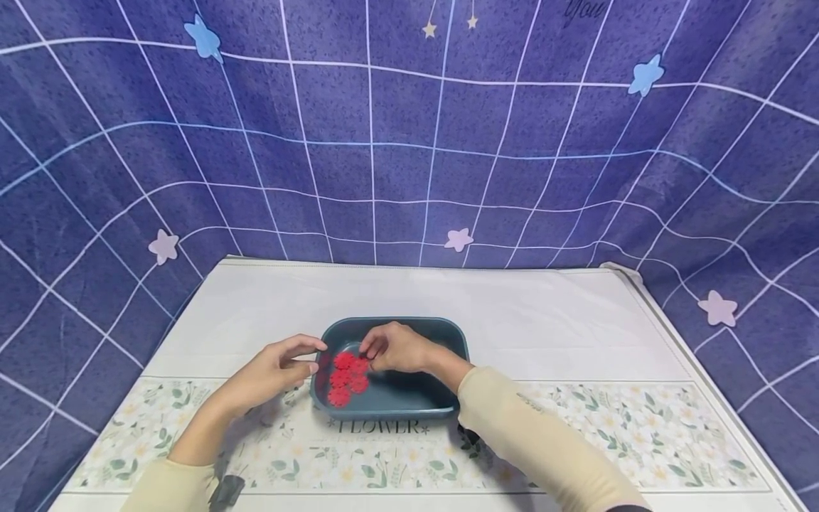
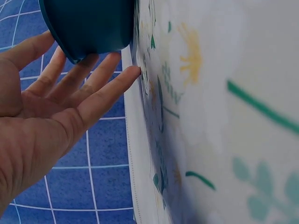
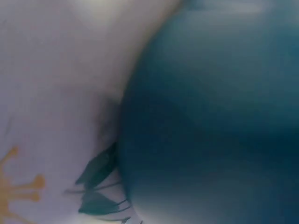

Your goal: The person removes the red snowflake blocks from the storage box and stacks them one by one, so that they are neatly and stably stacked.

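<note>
While my left hand (image 1: 275,371), fingers apart, is at the left end of the teal tray (image 1: 409,392), I can't tell whether my right hand (image 1: 399,348) pinches anything; brushing the red flower-shaped pieces (image 1: 340,379) inside could scatter them.

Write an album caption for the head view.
Right hand beside red pieces in a teal tray; left hand alongside.

Grid-patterned blue-purple cloth backdrop (image 1: 399,171) with pastel stars (image 1: 204,37); white tablecloth (image 1: 544,313), floral band (image 1: 614,419) across
</note>
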The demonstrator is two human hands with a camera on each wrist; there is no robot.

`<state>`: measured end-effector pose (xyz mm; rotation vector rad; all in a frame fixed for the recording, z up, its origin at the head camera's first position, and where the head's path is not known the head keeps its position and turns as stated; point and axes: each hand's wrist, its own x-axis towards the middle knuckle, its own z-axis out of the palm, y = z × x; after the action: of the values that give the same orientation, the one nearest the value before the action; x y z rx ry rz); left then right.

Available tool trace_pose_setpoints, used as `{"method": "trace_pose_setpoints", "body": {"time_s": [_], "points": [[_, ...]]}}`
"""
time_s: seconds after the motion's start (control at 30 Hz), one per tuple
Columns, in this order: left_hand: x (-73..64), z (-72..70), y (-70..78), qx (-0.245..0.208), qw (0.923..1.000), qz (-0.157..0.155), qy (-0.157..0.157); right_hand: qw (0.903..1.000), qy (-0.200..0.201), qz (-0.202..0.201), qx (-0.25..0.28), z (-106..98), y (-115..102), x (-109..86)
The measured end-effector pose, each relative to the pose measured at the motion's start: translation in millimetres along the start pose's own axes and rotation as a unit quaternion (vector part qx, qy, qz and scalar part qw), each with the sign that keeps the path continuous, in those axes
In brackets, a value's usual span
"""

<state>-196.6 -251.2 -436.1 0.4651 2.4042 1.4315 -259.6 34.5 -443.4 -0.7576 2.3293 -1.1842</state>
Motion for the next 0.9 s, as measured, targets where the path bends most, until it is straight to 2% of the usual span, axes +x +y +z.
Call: {"method": "trace_pose_setpoints", "body": {"time_s": [0.17,0.73,0.9], "points": [[0.6,0.5,1.9,0.003,1.0000,-0.004,0.000,0.9984,0.013,-0.010,-0.054,3.1,2.4,1.7],[0.5,1.9,2.4,-0.004,1.0000,-0.005,-0.006,0.9937,0.035,0.010,-0.106,16.8,7.1,4.4],[1.1,2.1,3.1,-0.003,1.0000,-0.003,-0.005,0.9924,0.033,0.000,-0.118,16.6,6.9,3.8]]}}
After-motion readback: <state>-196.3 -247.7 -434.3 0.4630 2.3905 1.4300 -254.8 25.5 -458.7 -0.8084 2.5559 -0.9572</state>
